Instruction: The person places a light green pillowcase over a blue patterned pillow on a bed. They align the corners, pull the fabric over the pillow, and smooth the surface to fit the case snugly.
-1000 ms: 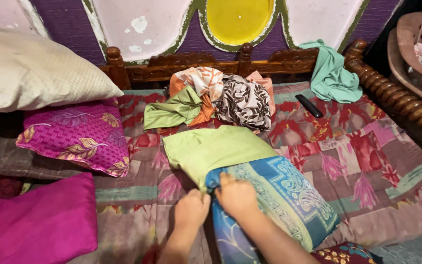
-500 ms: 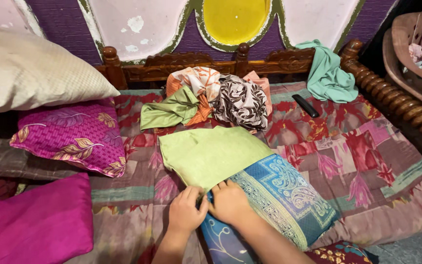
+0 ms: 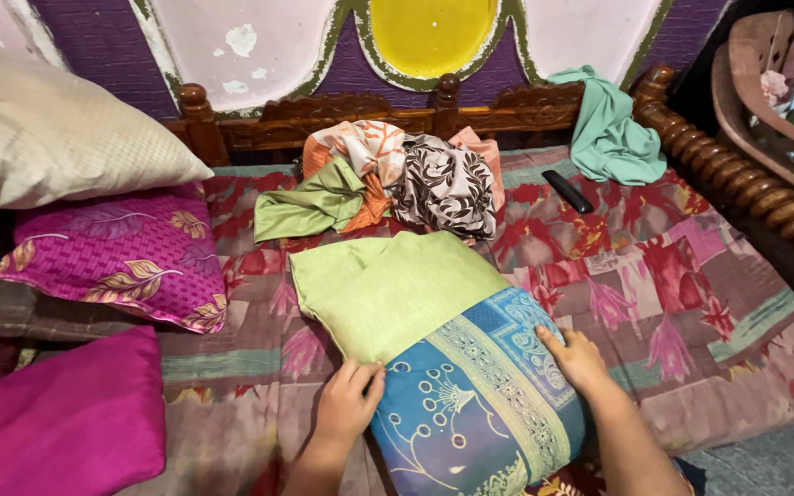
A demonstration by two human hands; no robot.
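Note:
A folded cloth lies on the bed in front of me, light green (image 3: 388,289) at its far part and blue patterned (image 3: 470,395) at its near part. My left hand (image 3: 346,404) rests flat at the cloth's left edge, fingers on the fold where green meets blue. My right hand (image 3: 576,358) lies flat on the blue part's right side, fingers spread. Neither hand grips anything.
A heap of crumpled clothes (image 3: 397,179) sits near the wooden headboard (image 3: 323,115). A black remote (image 3: 568,192) and a teal garment (image 3: 608,129) lie at back right. Magenta pillows (image 3: 112,262) and a cream pillow (image 3: 48,138) are stacked left. A carved wooden rail (image 3: 737,174) borders the right.
My hands have moved apart: the right one slid rightwards over the blue part, the left stayed by the left edge. The cloth lies flatter and more spread out.

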